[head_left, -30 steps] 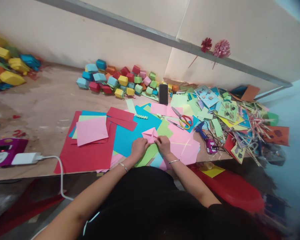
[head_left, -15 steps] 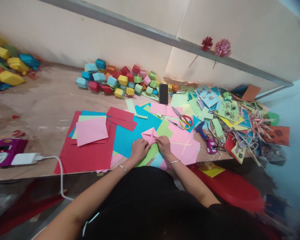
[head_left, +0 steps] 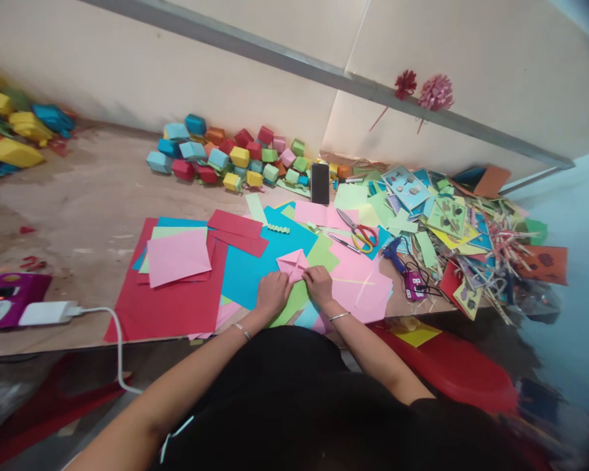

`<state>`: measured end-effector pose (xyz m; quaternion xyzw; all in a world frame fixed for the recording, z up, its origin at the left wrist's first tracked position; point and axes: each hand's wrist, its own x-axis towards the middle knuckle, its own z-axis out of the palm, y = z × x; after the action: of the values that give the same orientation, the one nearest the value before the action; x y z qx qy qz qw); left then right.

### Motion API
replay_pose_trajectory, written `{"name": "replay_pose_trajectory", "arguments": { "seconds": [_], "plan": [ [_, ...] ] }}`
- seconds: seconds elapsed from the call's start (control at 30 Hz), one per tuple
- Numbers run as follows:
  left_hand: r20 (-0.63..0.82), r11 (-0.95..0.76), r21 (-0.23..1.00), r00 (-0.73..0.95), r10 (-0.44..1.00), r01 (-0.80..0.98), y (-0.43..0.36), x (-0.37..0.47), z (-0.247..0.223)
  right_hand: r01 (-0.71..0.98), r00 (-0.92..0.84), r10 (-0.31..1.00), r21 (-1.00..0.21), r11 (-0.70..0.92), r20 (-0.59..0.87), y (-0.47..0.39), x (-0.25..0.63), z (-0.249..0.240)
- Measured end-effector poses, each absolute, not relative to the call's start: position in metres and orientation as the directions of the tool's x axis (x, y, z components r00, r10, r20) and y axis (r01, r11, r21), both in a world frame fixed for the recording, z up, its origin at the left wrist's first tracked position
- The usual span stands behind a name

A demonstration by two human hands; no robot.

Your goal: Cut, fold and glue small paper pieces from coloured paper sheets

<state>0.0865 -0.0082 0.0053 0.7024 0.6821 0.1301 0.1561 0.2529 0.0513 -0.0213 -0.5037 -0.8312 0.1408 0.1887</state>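
Note:
A small folded pink paper with crossing creases lies between my hands at the front of the table. My left hand grips its lower left side, fingers closed together. At its right edge my right hand pinches the paper between thumb and fingers. Under it are a green sheet and a large blue sheet. A folded light-green strip lies just beyond. Scissors with red and yellow handles and a pen rest to the right.
Red sheets with a pink sheet on top lie left. Behind stand coloured paper boxes and a phone. A glue gun, purple power strip and heaped cards are right. A white cable hangs over the front edge.
The pink paper's upper flaps lie flatter and more spread than before. My right hand has shifted slightly left along its edge. Both hands still hold it.

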Motion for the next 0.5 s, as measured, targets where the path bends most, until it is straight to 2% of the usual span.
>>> {"name": "replay_pose_trajectory", "arguments": {
  "seconds": [0.27,0.5],
  "plan": [
    [0.068,-0.132,0.471,0.113,0.991,0.872,-0.006,0.081,0.002,0.763,-0.516,0.834,-0.336,0.551,0.195,0.05,0.252,-0.01],
    [0.074,-0.108,0.499,0.082,0.994,0.86,-0.003,0.082,0.001,0.741,-0.558,0.808,-0.325,0.588,0.19,0.052,0.255,-0.008]
  ]
}}
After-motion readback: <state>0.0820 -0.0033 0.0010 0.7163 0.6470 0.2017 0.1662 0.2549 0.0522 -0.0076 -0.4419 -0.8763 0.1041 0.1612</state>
